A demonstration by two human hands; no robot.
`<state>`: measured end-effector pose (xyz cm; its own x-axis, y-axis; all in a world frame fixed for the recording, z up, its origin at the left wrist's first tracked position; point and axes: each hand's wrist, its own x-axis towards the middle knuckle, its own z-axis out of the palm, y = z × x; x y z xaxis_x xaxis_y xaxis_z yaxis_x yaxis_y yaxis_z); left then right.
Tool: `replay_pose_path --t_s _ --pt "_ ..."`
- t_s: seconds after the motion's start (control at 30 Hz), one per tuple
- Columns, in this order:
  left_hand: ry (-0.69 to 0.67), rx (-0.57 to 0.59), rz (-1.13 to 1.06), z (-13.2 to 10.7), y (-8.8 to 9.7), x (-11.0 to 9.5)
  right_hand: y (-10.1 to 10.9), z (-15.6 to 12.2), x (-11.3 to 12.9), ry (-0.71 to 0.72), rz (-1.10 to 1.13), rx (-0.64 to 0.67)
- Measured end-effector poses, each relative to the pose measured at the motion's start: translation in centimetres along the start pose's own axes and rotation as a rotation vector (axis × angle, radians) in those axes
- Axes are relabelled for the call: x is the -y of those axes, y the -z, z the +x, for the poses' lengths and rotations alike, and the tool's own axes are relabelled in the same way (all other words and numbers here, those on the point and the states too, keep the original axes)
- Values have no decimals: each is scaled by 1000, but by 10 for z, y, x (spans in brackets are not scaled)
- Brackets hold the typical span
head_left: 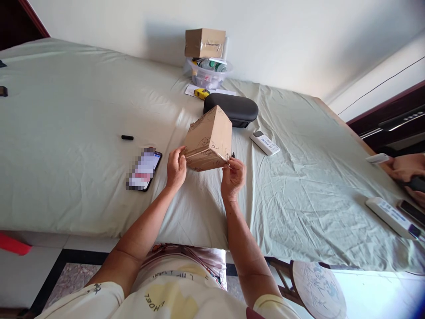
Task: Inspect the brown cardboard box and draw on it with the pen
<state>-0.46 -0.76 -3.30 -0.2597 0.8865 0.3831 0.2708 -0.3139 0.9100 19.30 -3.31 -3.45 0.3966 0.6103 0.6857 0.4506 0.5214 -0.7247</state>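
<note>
A small brown cardboard box (210, 137) with pen scribbles on its sides is held up over the pale green bed sheet (73, 133). My left hand (175, 167) grips its lower left corner. My right hand (233, 176) pinches the lower right corner, where a strip of clear tape seems to run along the box's bottom edge. The box is tilted, one top corner pointing away from me.
A phone (144, 170) lies left of my hands, a small black object (127, 137) beyond it. Behind the box are a black case (232, 108), a white remote (264, 142), a yellow tape measure (201, 93), and a plastic tub (206, 73) with another taped box (205, 42). Another person's hand (407, 170) is at the right edge.
</note>
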Motion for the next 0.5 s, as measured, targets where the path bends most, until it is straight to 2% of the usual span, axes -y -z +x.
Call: replay_pose_path --t_s 0.1,0.27,0.37,0.5 --pt "8 32 35 0 -1 -1 -2 -3 -3 -117 26 24" --pt "234 124 52 -5 -5 -1 -7 -9 -9 -278 64 160" --pt "233 124 74 -6 -5 -2 -7 -10 -10 -347 -7 266" --pt "233 122 110 -4 -4 -3 -5 -9 -10 -356 -132 391"
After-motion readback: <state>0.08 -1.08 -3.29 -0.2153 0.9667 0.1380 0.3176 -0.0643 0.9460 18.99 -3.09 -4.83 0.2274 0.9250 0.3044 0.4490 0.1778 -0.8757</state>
